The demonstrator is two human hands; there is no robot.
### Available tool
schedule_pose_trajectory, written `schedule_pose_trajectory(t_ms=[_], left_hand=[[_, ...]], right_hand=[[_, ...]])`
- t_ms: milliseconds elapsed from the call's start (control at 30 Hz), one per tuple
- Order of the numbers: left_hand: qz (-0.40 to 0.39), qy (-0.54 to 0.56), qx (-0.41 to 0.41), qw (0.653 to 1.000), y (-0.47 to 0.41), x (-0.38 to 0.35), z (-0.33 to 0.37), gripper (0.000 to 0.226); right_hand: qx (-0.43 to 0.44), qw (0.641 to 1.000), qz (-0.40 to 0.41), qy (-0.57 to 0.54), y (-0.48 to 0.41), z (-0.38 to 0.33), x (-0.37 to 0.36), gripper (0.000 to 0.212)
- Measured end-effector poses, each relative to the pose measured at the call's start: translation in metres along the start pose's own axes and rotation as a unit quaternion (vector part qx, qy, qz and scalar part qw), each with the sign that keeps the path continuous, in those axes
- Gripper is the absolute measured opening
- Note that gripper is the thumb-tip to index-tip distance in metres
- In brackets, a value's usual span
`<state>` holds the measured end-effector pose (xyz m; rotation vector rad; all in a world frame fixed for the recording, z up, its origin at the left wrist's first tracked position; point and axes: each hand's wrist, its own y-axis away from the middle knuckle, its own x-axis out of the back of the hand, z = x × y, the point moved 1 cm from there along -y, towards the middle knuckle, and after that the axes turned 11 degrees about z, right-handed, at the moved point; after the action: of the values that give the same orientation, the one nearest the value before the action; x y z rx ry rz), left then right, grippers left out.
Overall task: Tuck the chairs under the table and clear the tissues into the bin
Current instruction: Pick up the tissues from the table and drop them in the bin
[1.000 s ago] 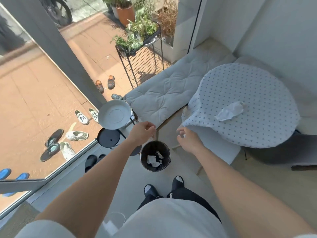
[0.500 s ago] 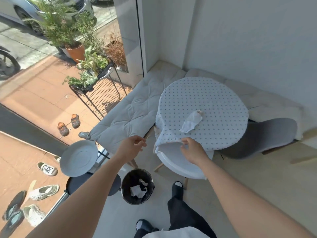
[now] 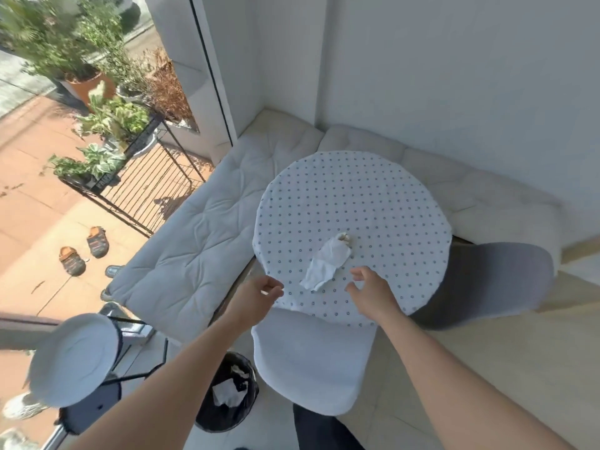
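Note:
A crumpled white tissue (image 3: 328, 264) lies on the round table (image 3: 373, 203), which wears a dotted white cloth. My right hand (image 3: 373, 292) hovers just right of the tissue, fingers apart, holding nothing. My left hand (image 3: 256, 298) is at the table's near-left edge, fingers loosely curled and empty. A white chair (image 3: 311, 362) sits partly under the table's near side. A grey chair (image 3: 487, 284) is partly under its right side. The black bin (image 3: 227, 397) stands on the floor below my left arm, with white tissues inside.
White cushioned benches (image 3: 201, 241) line the corner behind and left of the table. A small white and black side table (image 3: 74, 352) stands left of the bin. A glass wall is at left, with plants and shoes outside. My dark trouser leg (image 3: 321, 430) is below the white chair.
My view has swung from the bin up to the table. Both hands have moved up from above the bin to the table's near edge, the right one beside the tissue.

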<state>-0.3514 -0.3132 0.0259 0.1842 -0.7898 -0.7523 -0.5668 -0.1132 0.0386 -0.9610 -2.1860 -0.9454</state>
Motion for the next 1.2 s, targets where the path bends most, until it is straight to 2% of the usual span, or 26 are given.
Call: schedule_pose_trajectory(t_ms=[133, 333, 500, 667, 733, 833, 900, 1067, 1200], left_hand=[[-0.003, -0.01, 0.02, 1.0, -0.043, -0.042, 0.019, 0.013], [-0.012, -0.018, 0.042, 0.999, -0.092, -0.099, 0.037, 0.024], [-0.027, -0.072, 0.011, 0.997, -0.119, -0.142, 0.036, 0.048], [-0.035, -0.166, -0.02, 0.985, -0.146, -0.18, 0.031, 0.076], [-0.022, -0.207, -0.04, 0.977, -0.155, -0.189, 0.028, 0.068], [0.03, -0.184, -0.033, 0.982, -0.163, -0.189, 0.021, 0.024], [0.061, -0.145, -0.003, 0.987, -0.167, -0.183, 0.013, 0.007], [0.086, -0.096, 0.055, 0.99, -0.167, -0.152, -0.008, 0.005], [0.091, -0.06, 0.091, 0.99, -0.157, -0.124, -0.019, 0.004]], right_hand=[[-0.007, 1.0, -0.012, 0.001, -0.058, 0.011, 0.003, 0.042], [-0.006, 0.999, -0.032, 0.017, -0.133, 0.023, -0.004, 0.041], [0.012, 0.999, -0.028, 0.033, -0.186, 0.03, -0.019, 0.037], [0.038, 0.997, -0.039, 0.049, -0.225, 0.038, -0.032, 0.053], [0.048, 0.997, -0.047, 0.048, -0.235, 0.043, -0.037, 0.056], [0.072, 0.995, -0.057, 0.036, -0.244, 0.05, -0.042, 0.054], [0.09, 0.994, -0.056, 0.037, -0.248, 0.054, -0.047, 0.053], [0.123, 0.99, -0.05, 0.054, -0.253, 0.058, -0.065, 0.05], [0.115, 0.992, -0.022, 0.053, -0.251, 0.051, -0.074, 0.028]])
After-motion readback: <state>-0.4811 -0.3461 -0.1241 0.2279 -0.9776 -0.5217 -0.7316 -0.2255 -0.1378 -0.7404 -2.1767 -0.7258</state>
